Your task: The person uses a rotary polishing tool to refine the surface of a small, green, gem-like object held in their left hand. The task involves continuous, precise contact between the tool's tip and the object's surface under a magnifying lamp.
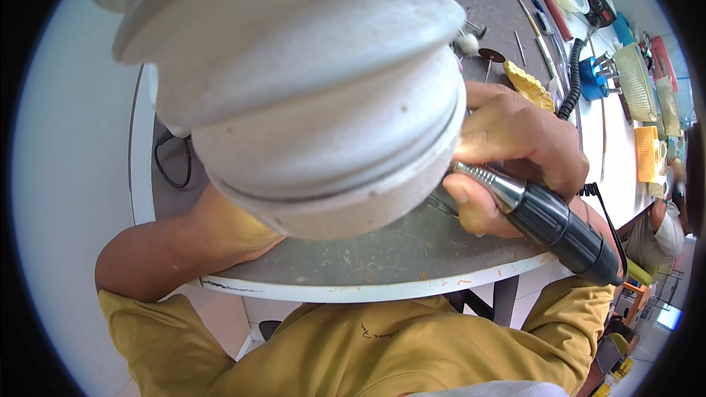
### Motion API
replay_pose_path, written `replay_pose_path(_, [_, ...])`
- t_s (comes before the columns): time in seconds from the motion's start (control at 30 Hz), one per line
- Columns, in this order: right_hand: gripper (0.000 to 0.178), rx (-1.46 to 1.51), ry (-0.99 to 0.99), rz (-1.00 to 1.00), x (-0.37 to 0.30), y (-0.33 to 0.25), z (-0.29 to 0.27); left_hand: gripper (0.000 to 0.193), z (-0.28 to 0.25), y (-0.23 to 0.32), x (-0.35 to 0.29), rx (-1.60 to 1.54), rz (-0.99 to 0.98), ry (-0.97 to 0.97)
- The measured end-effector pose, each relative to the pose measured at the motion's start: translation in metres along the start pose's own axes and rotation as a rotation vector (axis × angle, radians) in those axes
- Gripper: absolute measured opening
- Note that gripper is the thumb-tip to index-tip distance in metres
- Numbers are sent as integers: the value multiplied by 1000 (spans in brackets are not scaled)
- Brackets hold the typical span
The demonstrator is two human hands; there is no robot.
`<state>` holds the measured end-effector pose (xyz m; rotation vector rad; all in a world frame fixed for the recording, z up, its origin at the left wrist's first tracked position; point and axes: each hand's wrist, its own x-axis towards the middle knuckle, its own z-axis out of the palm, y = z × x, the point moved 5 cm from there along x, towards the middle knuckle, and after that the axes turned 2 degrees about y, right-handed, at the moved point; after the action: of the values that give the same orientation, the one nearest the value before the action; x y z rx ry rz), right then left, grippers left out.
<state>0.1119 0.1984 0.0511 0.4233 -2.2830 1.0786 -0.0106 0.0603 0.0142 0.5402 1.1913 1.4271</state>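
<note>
A black and silver rotary handpiece (553, 224) is gripped in my right hand (518, 132), its metal nose between thumb and fingers. The nose points left, and its tip is lost behind a thick white ribbed hose (316, 88). My left hand (248, 234) reaches in behind the same hose. Only its heel and wrist show; the fingers, and anything in them, are hidden. Just beyond my right hand lies a yellow dental cast (529, 87). A dark mounted disc (491, 55) is beside the cast.
A brush (540, 48), a red rod (554, 11) and several small tools lie at the far right. There stand a blue bur holder (594, 77), a black control box (597, 1) and baskets (635, 82). A coiled cord (571, 81) runs alongside. Another person (658, 235) sits at right.
</note>
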Motion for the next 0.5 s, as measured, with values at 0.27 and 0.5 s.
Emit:
replay_pose_path(0.27, [26, 5, -14, 27, -2, 1, 0, 37, -5, -3, 3, -41, -34, -43])
replay_pose_path(0.5, [25, 1, -6, 24, -1, 1, -1, 37, -4, -4, 0, -46, 19, -36])
